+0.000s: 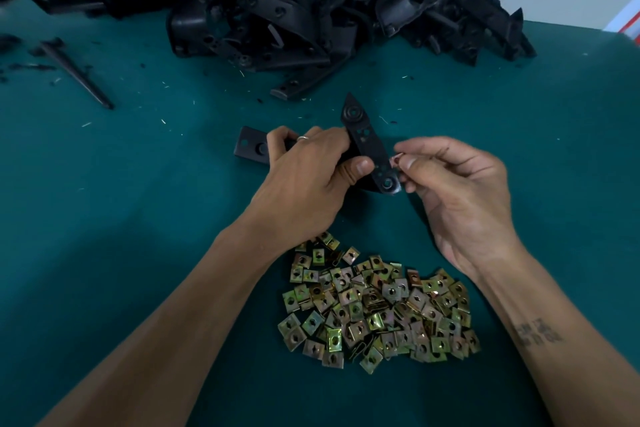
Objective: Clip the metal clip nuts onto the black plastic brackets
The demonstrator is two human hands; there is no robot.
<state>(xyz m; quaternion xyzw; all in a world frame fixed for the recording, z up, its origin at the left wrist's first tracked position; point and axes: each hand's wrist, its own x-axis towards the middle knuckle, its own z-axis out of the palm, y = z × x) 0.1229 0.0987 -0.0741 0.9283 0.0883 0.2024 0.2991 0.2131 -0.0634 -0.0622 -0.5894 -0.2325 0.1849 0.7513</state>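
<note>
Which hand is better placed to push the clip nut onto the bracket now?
Right. The right hand already pinches a clip nut beside the bracket's near end, while the left hand grips the bracket, steadying it.

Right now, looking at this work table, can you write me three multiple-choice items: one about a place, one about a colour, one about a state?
1. Where does the pile of clip nuts lie?
A. beside the heap of brackets at the far edge
B. near the person, between the forearms
C. on the left by the black spike

2. What colour is the table cover?
A. red
B. white
C. teal green

3. What does the right hand do?
A. pinches one clip nut beside the held bracket
B. lies flat on the table
C. digs into the pile

Answers: 1 B, the pile is below both hands, near the camera. 2 C, teal shows all around. 3 A, its fingers hold the nut next to the bracket, which the left hand grips.
</note>
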